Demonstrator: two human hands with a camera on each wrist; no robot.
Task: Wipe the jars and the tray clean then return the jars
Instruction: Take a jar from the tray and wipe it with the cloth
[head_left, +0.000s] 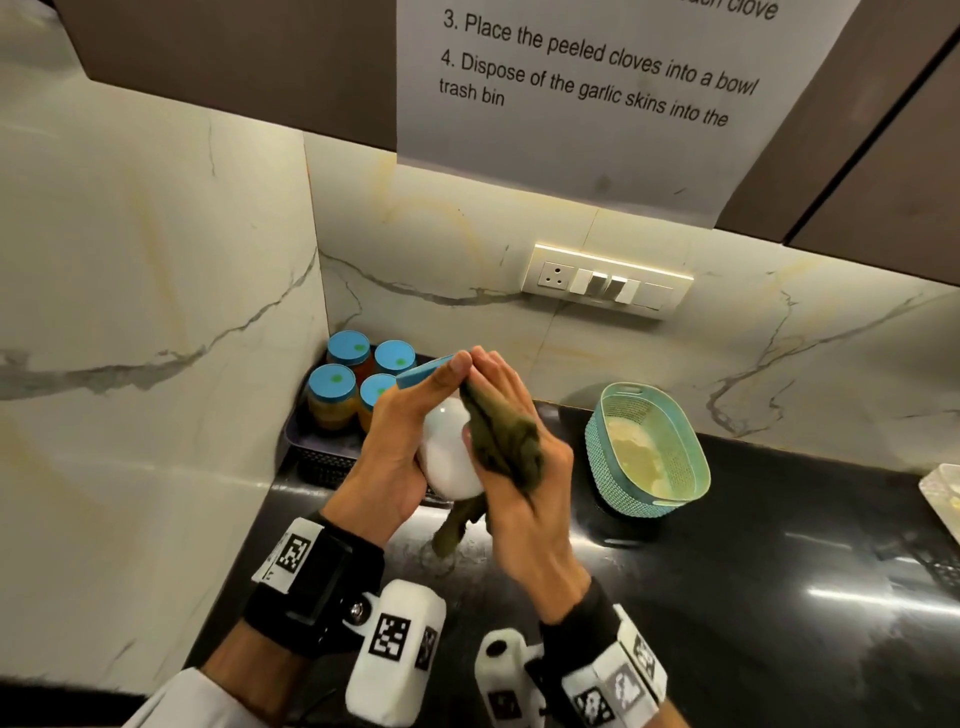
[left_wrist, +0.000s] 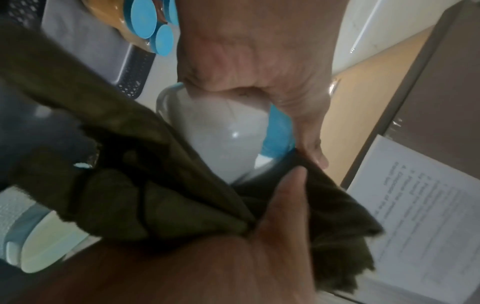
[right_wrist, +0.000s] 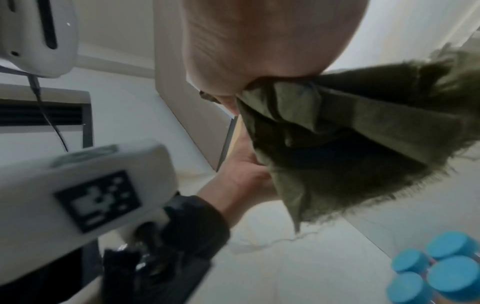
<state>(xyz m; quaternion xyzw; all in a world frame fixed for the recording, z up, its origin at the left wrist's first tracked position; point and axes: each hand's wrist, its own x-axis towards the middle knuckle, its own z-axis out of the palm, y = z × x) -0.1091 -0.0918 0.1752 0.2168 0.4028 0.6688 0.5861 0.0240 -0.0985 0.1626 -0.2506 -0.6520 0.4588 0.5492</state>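
My left hand (head_left: 400, 447) grips a white jar (head_left: 452, 457) with a blue lid (head_left: 423, 371), tilted above the black counter. My right hand (head_left: 524, 467) holds an olive-green cloth (head_left: 506, 436) against the jar's right side, and a tail of cloth hangs below. In the left wrist view the jar (left_wrist: 218, 131) lies between the left palm and the cloth (left_wrist: 130, 164). The right wrist view shows the cloth (right_wrist: 350, 133) bunched under my right hand (right_wrist: 259, 41). Several blue-lidded jars (head_left: 337, 384) stand in a dark tray (head_left: 322, 457) in the back left corner.
A teal perforated basket (head_left: 649, 447) stands on the counter (head_left: 727, 571) to the right of my hands. A marble side wall (head_left: 156, 312) closes off the left. A switch panel (head_left: 608, 280) is on the back wall, and a white container (head_left: 940, 493) shows at the right edge.
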